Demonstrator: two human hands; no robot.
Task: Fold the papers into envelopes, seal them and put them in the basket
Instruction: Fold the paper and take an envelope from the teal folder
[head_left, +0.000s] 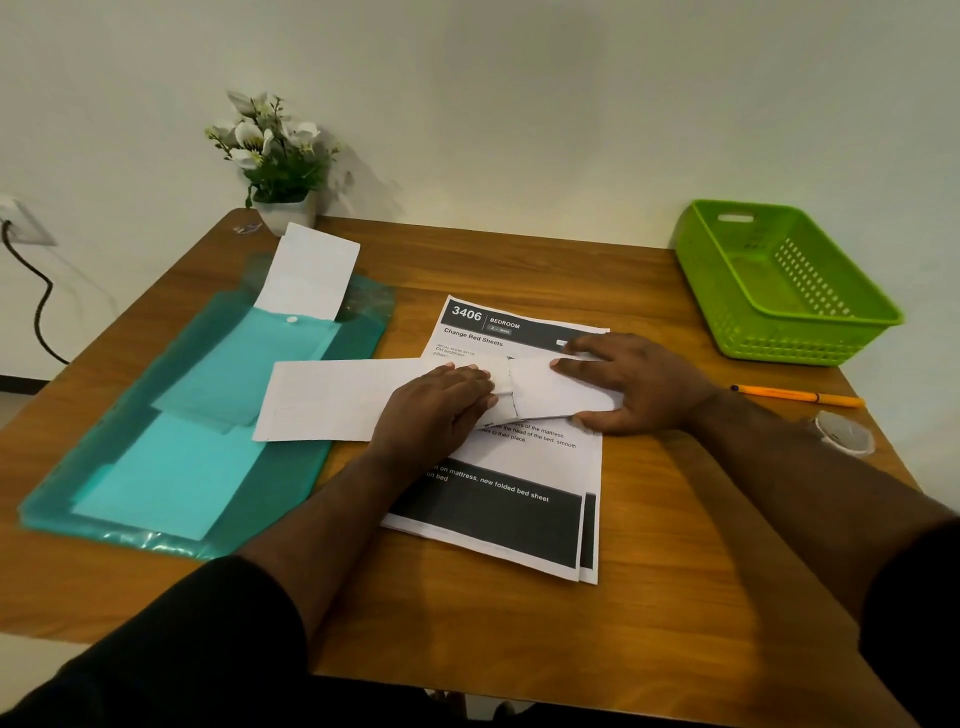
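White folded paper (363, 397) lies under your flat palms with its long axis from nine to three o'clock: right hand (631, 384) pins the folded end, left hand (441, 405) presses mid-strip, so the free tail at nine sits nearest your left.

A wooden table (675, 597) with a warm brown grain is standing against a plain off-white wall (519, 104), which is catching soft, even light. At the far left a wall socket (23, 221) is holding a black cable (41, 306) that is hanging down beside the table's edge.
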